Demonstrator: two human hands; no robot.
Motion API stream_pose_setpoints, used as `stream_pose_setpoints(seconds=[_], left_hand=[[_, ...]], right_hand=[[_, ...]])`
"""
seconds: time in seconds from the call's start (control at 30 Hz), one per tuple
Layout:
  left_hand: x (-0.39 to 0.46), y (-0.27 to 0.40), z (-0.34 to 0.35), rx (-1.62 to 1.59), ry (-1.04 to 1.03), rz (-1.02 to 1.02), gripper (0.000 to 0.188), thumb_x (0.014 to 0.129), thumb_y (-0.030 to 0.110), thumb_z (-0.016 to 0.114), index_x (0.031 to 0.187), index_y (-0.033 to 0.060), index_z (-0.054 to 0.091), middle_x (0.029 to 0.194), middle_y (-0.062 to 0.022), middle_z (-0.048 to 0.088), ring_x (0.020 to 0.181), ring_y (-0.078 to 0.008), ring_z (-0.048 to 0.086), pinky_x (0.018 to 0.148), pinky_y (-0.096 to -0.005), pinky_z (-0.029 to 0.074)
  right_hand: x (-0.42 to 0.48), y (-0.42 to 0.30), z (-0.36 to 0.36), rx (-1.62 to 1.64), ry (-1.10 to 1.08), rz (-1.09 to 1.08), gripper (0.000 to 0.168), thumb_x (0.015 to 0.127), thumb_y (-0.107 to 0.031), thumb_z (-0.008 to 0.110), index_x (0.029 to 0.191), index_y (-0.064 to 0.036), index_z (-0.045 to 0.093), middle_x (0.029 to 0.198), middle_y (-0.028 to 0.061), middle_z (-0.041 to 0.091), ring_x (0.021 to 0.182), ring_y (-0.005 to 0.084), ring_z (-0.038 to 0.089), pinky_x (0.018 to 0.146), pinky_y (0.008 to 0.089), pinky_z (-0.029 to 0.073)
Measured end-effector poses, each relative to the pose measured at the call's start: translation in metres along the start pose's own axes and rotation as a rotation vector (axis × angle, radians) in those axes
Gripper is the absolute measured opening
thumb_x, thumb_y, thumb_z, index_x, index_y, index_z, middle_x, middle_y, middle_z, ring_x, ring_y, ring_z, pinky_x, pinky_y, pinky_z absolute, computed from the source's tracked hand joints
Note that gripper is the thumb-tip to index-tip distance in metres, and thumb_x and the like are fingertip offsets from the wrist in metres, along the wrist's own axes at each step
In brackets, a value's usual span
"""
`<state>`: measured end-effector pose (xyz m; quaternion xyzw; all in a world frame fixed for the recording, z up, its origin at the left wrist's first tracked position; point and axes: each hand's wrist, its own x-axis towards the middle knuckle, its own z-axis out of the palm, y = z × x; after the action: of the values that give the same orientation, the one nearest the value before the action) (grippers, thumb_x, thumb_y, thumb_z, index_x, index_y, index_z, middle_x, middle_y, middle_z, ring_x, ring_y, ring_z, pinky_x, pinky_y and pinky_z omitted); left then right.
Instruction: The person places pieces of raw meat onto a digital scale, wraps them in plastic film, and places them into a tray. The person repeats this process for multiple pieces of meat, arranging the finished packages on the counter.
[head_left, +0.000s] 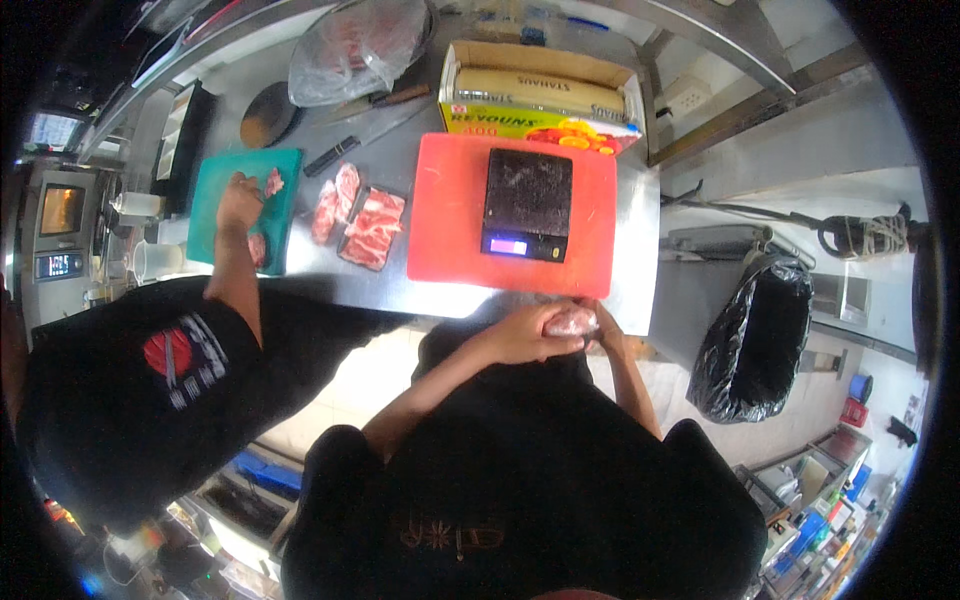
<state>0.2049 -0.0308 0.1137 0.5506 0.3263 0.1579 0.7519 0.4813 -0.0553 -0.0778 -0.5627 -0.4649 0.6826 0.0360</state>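
Close to my body, at the table's front edge, a portion of raw meat in clear plastic film (571, 322) is between my hands. My left hand (534, 332) grips it from the left, thumb and fingers around its side. On the other side my right hand (602, 324) holds it, its fingers partly hidden behind the bundle. Just beyond lies a red cutting board (442, 225) that carries a black digital kitchen scale (527, 196). The scale's display is lit and nothing rests on its platform.
A co-worker's hand (238, 204) works over meat on a green cutting board (206, 225). Raw meat slices (373, 229) and a black-handled knife (334, 155) lie between the boards. Behind stand a carton of film rolls (540, 124) and a bagged bowl (360, 52). A black bin bag (750, 345) hangs right.
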Motion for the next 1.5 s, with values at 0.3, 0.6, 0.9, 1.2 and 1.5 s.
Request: stream_pose_setpoints(seconds=[0.3,0.6,0.9,1.2,1.5], left_hand=[[0.007,-0.008,-0.002,0.0,0.03,-0.115,0.065,0.096,0.044,0.07,0.149,0.01,0.051,0.084,-0.004,0.063,0.06,-0.011,0.061,0.053,-0.027,0.051],[0.005,0.009,0.0,0.01,0.013,-0.118,0.05,0.098,0.035,0.072,0.133,0.0012,0.057,0.079,0.0,0.06,0.058,-0.008,0.058,0.051,-0.0254,0.047],[0.002,0.01,0.001,0.006,0.03,-0.133,0.06,0.097,0.036,0.072,0.143,0.0021,0.053,0.082,-0.0014,0.062,0.06,-0.0088,0.058,0.052,-0.0259,0.048],[0.003,0.009,-0.004,-0.014,0.007,-0.125,0.062,0.096,0.034,0.072,0.145,0.0013,0.051,0.087,-0.0059,0.064,0.06,-0.0108,0.058,0.055,-0.0273,0.049],[0.005,0.007,-0.005,-0.025,-0.001,-0.102,0.061,0.097,0.037,0.072,0.143,0.0027,0.051,0.086,-0.003,0.062,0.062,-0.0091,0.059,0.054,-0.026,0.048]], right_hand=[[-0.002,0.016,0.004,0.313,0.126,-0.188,0.034,0.093,-0.009,0.067,0.123,0.005,0.06,0.091,0.0195,0.071,0.067,0.0309,0.075,0.043,0.0365,0.061],[-0.032,-0.054,0.015,0.179,0.162,0.007,0.024,0.096,-0.003,0.062,0.119,0.005,0.06,0.09,0.0203,0.074,0.06,0.0306,0.075,0.043,0.0356,0.061],[-0.032,-0.076,0.011,-0.05,0.096,0.167,0.053,0.088,0.0,0.071,0.137,-0.001,0.05,0.116,0.0179,0.067,0.085,0.0311,0.073,0.049,0.0349,0.064],[-0.037,-0.097,0.011,-0.076,0.072,0.247,0.066,0.085,0.002,0.074,0.144,-0.005,0.047,0.128,0.019,0.065,0.09,0.0341,0.074,0.051,0.0373,0.066],[-0.015,-0.06,0.009,-0.209,0.05,0.167,0.039,0.093,-0.002,0.061,0.132,-0.003,0.062,0.117,0.0183,0.072,0.092,0.0316,0.076,0.051,0.0395,0.067]])
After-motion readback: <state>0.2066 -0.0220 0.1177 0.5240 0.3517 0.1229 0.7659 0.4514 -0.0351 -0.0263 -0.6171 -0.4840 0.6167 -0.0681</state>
